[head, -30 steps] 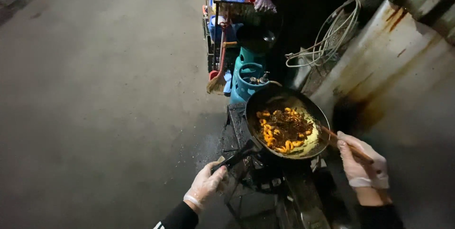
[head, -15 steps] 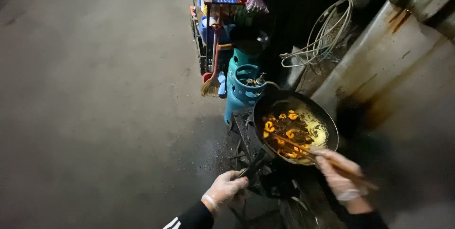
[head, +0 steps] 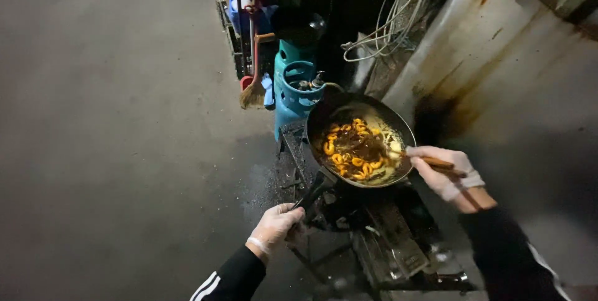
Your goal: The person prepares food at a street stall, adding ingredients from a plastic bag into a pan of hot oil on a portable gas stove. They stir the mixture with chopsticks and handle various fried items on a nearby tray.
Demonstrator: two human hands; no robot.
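Head view, read from the left: bare dark pavement [head: 112,120], then a broom [head: 253,89] leaning at a cluttered rack, with a teal gas cylinder [head: 298,92] just beside the burner stand [head: 374,239].

My left hand [head: 275,226], in a thin clear glove, is closed around the end of the wok's dark handle [head: 311,192]; the grip looks full, fingers wrapped. The wok [head: 330,111] sits over the stand, tilted slightly toward me, holding orange ring-shaped pieces in dark sauce [head: 355,151], gathered mid-pan.

My right hand [head: 443,173], also gloved, is closed on a wooden-handled utensil [head: 436,163] whose working end reaches over the right rim into the food. That end I cannot make out clearly.

Risks, as I judge them: the wok is steadied by one hand alone, so a hard push from the utensil could tip sauce over the near rim. The cylinder stands close to the flame area. Thin gloves offer little against heat. A coil of cable [head: 398,21] hangs on the stained metal wall [head: 498,70] behind, near rising heat.
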